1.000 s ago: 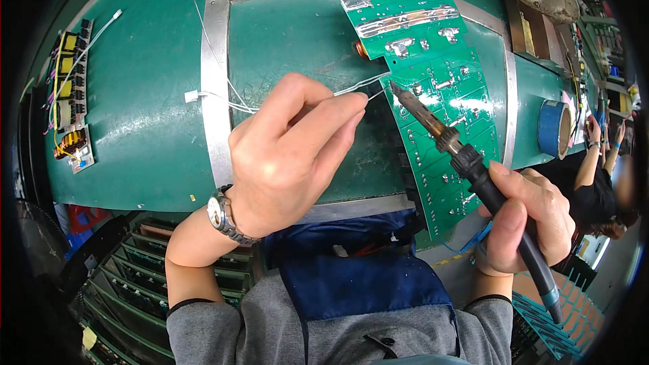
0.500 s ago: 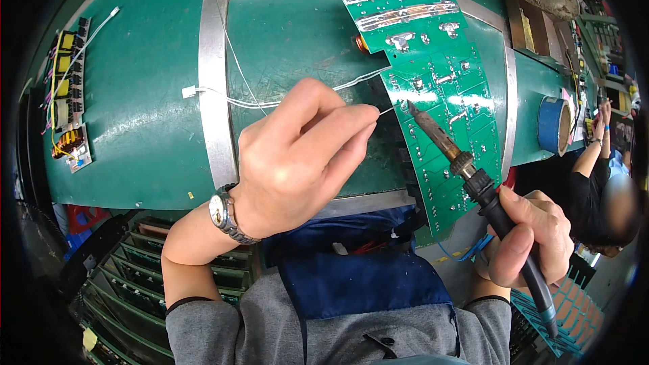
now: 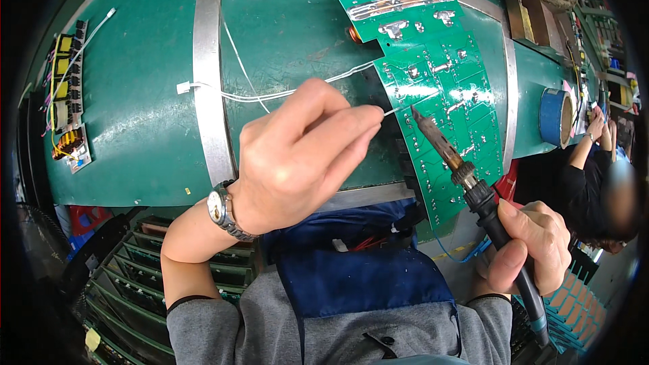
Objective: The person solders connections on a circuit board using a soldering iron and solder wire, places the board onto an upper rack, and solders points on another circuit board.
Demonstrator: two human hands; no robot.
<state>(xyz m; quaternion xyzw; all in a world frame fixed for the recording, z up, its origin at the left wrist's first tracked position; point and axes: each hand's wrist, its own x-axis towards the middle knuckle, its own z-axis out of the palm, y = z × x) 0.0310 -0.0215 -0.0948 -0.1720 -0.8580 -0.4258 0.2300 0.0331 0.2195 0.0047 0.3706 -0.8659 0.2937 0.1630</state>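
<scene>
My left hand [image 3: 307,152], with a watch on its wrist, pinches a thin solder wire [image 3: 391,112] between thumb and fingertips. The short end of this wire points over the left edge of a large green circuit board [image 3: 439,122]. In my right hand [image 3: 534,247] is a soldering iron [image 3: 483,199], gripped by its black handle. Its dark tip is over the board, close to the wire's end; whether they touch I cannot tell. The board lies solder side up, tilted, with a copper coil [image 3: 353,34] peeking out at its left edge.
A white two-core cable [image 3: 277,96] with a white plug runs left from the board. Far left lies a component-filled board [image 3: 67,94]. A blue roll [image 3: 554,118] stands at the right. Racked boards [image 3: 135,277] are at lower left. Another person [image 3: 595,189] works at far right.
The board has shifted slightly left and up, together with the white cable. The iron's tip has moved a little right and down. Both hands keep their grip.
</scene>
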